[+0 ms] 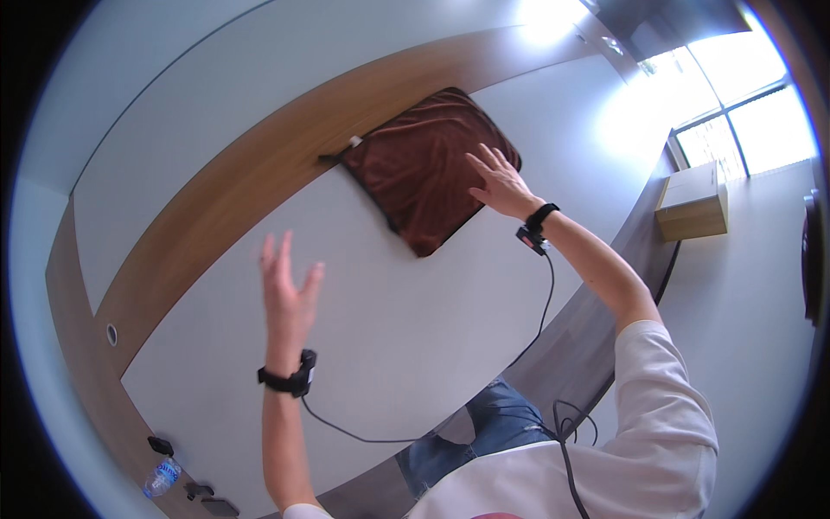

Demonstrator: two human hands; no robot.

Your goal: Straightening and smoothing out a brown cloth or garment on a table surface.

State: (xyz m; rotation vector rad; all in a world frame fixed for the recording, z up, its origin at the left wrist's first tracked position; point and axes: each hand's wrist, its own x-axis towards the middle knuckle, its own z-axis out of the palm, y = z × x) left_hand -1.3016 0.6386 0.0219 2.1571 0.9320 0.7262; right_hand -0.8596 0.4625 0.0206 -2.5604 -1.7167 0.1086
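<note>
A brown plush square of fabric (431, 165) with dark edging, possibly a cushion cover, lies at an angle on the white surface (382, 337) before me. Its upper left edge overlaps a wood-toned band, and a small white tag (355, 141) shows at its left corner. My right hand (502, 181) is over the fabric's right side, palm down with fingers apart; whether it touches the fabric I cannot tell. My left hand (290, 295), slightly blurred, is raised over the white surface left of the fabric, fingers spread and holding nothing.
Black wrist straps with devices (534, 230) trail dark cables (548, 305) towards my body. At the lower left are a plastic bottle (162, 477) and several small dark objects (219, 507). The wood-toned band (259, 156) curves along the far side. A box-shaped cabinet (692, 201) stands near the window (746, 104).
</note>
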